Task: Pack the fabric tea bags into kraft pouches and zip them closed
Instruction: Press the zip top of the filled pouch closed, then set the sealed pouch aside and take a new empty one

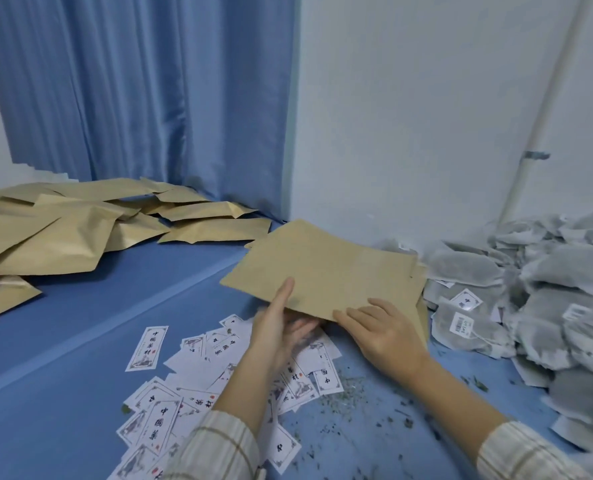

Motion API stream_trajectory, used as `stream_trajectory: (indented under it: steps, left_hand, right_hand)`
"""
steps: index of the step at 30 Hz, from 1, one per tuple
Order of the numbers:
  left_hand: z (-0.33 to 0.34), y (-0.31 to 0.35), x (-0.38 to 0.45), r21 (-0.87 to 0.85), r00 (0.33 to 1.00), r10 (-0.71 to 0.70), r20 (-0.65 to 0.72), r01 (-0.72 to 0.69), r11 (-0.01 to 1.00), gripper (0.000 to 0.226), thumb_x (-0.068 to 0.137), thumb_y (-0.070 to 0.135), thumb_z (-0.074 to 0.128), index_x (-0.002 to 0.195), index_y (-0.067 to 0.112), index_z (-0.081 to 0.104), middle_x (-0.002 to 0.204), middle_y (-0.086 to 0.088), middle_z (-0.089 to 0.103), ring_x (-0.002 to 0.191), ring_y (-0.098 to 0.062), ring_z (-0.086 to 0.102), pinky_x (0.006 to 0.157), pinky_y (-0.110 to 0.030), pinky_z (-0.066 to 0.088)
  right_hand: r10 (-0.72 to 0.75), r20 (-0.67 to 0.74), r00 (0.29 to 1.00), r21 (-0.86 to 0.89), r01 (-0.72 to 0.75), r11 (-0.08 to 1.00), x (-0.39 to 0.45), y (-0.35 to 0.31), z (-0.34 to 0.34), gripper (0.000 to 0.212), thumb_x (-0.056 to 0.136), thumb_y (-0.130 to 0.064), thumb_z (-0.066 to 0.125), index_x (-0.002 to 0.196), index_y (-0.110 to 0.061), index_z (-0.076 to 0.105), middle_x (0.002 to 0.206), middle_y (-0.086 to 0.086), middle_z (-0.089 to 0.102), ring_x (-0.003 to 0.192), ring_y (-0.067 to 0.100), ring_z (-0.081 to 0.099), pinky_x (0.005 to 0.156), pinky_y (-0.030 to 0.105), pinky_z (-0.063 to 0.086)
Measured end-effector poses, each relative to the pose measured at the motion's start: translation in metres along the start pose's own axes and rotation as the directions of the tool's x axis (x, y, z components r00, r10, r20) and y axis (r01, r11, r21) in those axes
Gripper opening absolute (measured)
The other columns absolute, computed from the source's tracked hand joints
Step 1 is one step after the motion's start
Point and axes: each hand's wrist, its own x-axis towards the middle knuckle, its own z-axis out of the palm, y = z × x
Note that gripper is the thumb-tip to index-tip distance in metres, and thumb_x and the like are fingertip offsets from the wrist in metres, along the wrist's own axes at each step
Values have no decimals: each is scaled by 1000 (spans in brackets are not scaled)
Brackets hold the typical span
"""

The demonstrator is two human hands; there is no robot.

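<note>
A flat kraft pouch (326,271) is lifted off the blue surface in the middle of the view. My left hand (277,327) holds its near left edge, thumb on top and fingers underneath. My right hand (381,334) grips the near right edge, fingers lying over the top face. A heap of grey fabric tea bags (544,306) with white tags lies at the right, against the wall. More kraft pouches (80,223) are piled at the far left.
White printed labels (170,393) lie scattered on the blue table (80,323) under my forearms. Loose tea crumbs (357,396) speckle the surface near my right wrist. A blue curtain (142,91) and a white wall stand behind.
</note>
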Motion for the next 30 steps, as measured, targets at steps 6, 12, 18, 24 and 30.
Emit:
stream_trajectory:
  steps: [6, 12, 18, 24, 30]
  left_hand:
    - [9, 2, -32, 178, 958, 215, -192, -182, 967, 29, 94, 3, 49, 122, 4, 52, 103, -7, 64, 84, -23, 62, 64, -32, 54]
    - [18, 19, -76, 690, 699, 703, -132, -444, 571, 23, 98, 15, 42, 102, 1, 59, 91, -11, 63, 96, -35, 57, 71, -27, 37]
    - [14, 40, -119, 790, 364, 744, 560, -505, -348, 85, 68, -24, 45, 139, 22, 45, 126, -11, 57, 105, -28, 55, 84, -35, 45]
    - [0, 31, -130, 586, 682, 282, 674, -262, -767, 81, 86, 4, 51, 147, 41, 13, 152, -13, 26, 139, -29, 23, 109, -39, 20]
    - [6, -12, -133, 912, 883, -232, 408, -387, 133, 110, 62, 40, 73, 149, 38, 6, 158, 7, 1, 144, -14, 2, 116, -39, 16]
  right_hand:
    - [-55, 92, 994, 143, 41, 989, 7, -18, -52, 15, 87, -19, 61, 90, -17, 75, 82, -2, 72, 66, 16, 67, 61, 27, 56]
    - [367, 474, 801, 404, -568, 717, 52, -46, -95, 33, 97, -36, 44, 125, -25, 59, 121, -7, 64, 106, 5, 60, 92, 21, 47]
    - [528, 753, 393, 658, -467, -591, 105, -48, -133, 36, 92, -47, 44, 101, -17, 62, 91, 4, 71, 78, 17, 70, 70, 31, 58]
    - [554, 810, 193, 568, -493, -659, 76, -42, -141, 16, 93, -17, 54, 97, -5, 64, 90, 12, 71, 75, 21, 70, 60, 31, 58]
    - [423, 904, -64, 329, -527, -784, 29, -66, -121, 12, 90, -3, 54, 98, 1, 61, 85, 14, 68, 72, 22, 65, 53, 29, 56]
